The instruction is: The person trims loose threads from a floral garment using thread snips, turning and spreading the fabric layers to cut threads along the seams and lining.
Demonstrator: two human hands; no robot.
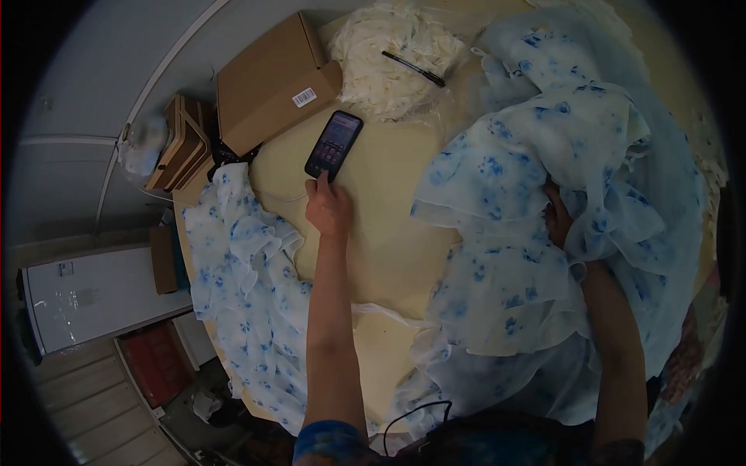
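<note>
My left hand (330, 211) is at the lower end of a smartphone (334, 146) with a lit screen. Its fingers are mostly curled, and a fingertip overlaps the phone's bottom edge. On the right lies a sheer white garment (497, 171) with blue flowers and ruffled layers. My right hand (556, 217) is among its folds, fingers bent around the fabric and partly covered by it. Another piece of the same floral fabric (241, 233) lies to the left of my left forearm.
A cardboard box (268, 81) with a barcode label stands at the back of the table (381, 225). Beside it, a black pen (413, 68) rests on a heap of cream strips (381, 39) in clear plastic. A smaller brown box (180, 144) is at left. White fabric band (388, 312) crosses the tabletop.
</note>
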